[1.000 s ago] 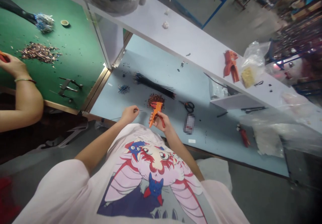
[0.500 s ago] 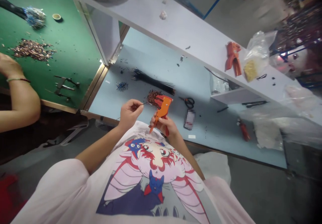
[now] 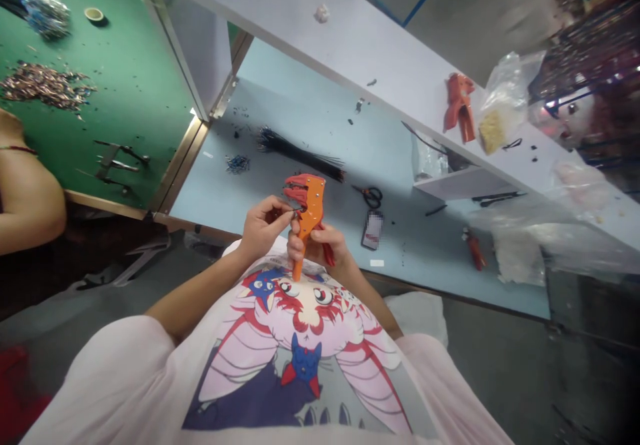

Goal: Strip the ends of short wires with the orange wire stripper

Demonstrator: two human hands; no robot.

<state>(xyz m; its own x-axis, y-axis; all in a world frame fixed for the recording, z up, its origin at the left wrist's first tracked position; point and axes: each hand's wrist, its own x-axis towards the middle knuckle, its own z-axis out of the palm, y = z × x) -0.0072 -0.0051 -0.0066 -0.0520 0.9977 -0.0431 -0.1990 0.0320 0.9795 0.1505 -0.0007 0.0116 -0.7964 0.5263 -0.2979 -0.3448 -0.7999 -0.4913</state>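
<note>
My right hand [image 3: 320,245] is wrapped round the handles of an orange and red wire stripper [image 3: 314,203], its jaws pointing up and to the left. A thin dark wire [image 3: 296,210] is pinched between thumb and fingers of my left hand [image 3: 267,226]. The wire's tip meets the stripper's side just below the jaws; whether it goes in I cannot tell. Beyond the tool, a bundle of black wires [image 3: 303,155] lies on the light blue table [image 3: 260,191]. A small heap of blue and silver bits [image 3: 237,163] sits left of it.
Black-handled scissors [image 3: 371,197] and a phone [image 3: 373,230] lie to the right. A red-handled tool [image 3: 474,250] is farther right. Another red stripper [image 3: 459,108] rests on the raised shelf [image 3: 390,78]. At left, a co-worker's arm [image 3: 30,195] is over the green table [image 3: 140,78].
The wire stripper has turned more upright, its jaws now pointing left. My left hand has brought the wire rightward against the tool. The whole view has shifted slightly.
</note>
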